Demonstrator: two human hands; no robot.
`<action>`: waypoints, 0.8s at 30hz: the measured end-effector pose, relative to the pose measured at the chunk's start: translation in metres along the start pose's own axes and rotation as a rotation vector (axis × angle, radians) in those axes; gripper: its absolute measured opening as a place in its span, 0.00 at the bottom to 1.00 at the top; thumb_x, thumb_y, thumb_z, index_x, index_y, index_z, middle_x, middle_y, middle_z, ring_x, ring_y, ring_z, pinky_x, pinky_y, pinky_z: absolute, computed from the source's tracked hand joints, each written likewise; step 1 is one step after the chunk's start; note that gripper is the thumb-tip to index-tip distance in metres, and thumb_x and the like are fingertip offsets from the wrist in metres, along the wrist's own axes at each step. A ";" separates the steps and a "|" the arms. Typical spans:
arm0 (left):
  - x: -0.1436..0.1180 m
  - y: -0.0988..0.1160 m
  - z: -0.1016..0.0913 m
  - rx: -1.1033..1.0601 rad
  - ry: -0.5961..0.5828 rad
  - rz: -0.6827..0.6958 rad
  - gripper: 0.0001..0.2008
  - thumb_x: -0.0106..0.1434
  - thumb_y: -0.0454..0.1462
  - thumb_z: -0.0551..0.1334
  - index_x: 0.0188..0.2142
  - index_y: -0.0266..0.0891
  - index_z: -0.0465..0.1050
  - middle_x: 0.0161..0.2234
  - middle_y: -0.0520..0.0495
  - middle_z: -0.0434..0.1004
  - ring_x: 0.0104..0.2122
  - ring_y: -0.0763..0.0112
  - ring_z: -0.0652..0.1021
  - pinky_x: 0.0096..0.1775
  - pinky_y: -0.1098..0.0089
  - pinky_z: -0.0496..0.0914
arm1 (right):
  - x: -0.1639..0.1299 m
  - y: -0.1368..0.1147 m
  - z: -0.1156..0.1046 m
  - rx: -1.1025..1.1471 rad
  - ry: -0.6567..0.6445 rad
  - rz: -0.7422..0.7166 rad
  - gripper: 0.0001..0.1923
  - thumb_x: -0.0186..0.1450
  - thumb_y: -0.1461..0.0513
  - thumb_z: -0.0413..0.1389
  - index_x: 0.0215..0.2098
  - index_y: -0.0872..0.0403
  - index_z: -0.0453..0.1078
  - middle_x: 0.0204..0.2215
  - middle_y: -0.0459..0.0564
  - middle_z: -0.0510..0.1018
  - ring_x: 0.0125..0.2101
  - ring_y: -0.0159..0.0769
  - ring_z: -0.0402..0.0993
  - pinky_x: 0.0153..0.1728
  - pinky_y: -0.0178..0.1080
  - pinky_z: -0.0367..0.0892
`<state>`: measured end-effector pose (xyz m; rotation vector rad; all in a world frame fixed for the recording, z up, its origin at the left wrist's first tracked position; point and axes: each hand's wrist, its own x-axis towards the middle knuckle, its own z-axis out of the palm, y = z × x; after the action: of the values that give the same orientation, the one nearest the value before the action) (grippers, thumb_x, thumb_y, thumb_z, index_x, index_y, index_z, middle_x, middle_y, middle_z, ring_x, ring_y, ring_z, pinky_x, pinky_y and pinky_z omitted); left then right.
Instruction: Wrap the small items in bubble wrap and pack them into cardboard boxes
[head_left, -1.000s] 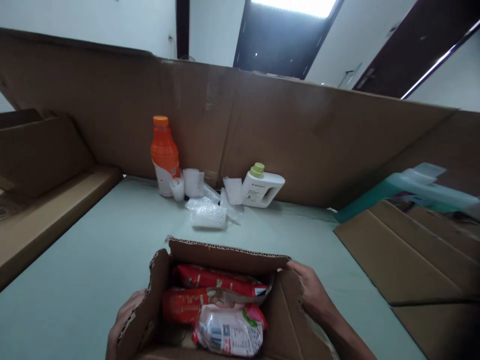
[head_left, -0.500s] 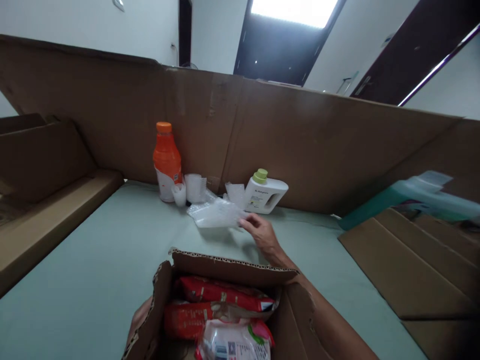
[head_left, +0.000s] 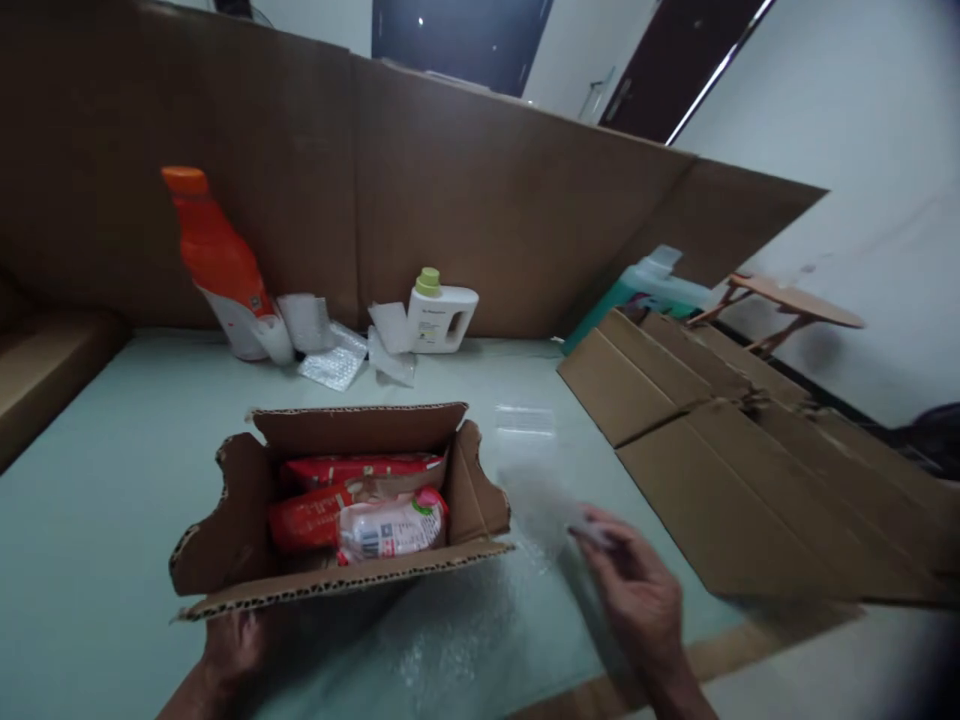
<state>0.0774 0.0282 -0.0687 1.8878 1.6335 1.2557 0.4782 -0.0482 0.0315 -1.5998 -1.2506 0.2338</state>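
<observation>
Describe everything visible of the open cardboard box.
The cardboard box is plain brown, open-topped, apparently corrugated, with ragged rims and curved cuts in both end walls. Its long side runs across the view, over the pale green surface; whether it rests flat is unclear. Two red packs and a white-and-pink pack lie inside. The left hand is at its near-left side, contact partly hidden.

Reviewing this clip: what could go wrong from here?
The clear bubble wrap in the right hand could snag on the ragged edge of the open box. The left hand is at the box's near side, its grip unclear, so a bump might shift the box and jostle the packets inside.
</observation>
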 end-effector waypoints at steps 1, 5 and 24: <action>0.002 -0.005 0.000 -0.006 0.013 -0.011 0.30 0.64 0.59 0.54 0.46 0.39 0.77 0.39 0.40 0.80 0.48 0.47 0.76 0.51 0.52 0.72 | -0.015 0.000 -0.002 -0.036 -0.183 -0.033 0.05 0.66 0.59 0.59 0.36 0.51 0.75 0.42 0.55 0.83 0.43 0.43 0.81 0.44 0.44 0.77; 0.010 -0.008 -0.010 -0.054 -0.060 -0.085 0.24 0.61 0.57 0.59 0.35 0.40 0.77 0.30 0.44 0.78 0.38 0.52 0.78 0.47 0.53 0.74 | -0.030 -0.010 -0.010 -0.164 -0.616 -0.126 0.15 0.65 0.61 0.58 0.50 0.48 0.75 0.48 0.54 0.82 0.50 0.46 0.78 0.52 0.50 0.73; 0.103 0.044 0.013 -0.216 -0.223 -0.197 0.29 0.46 0.53 0.66 0.42 0.37 0.73 0.41 0.39 0.82 0.44 0.46 0.80 0.47 0.53 0.76 | 0.072 -0.018 0.124 0.197 -0.652 0.047 0.26 0.54 0.56 0.64 0.51 0.54 0.74 0.46 0.52 0.82 0.47 0.51 0.76 0.47 0.48 0.75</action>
<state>0.1089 0.1146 -0.0033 1.6289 1.4639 1.0528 0.4155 0.0809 0.0214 -1.4240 -1.6130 0.9365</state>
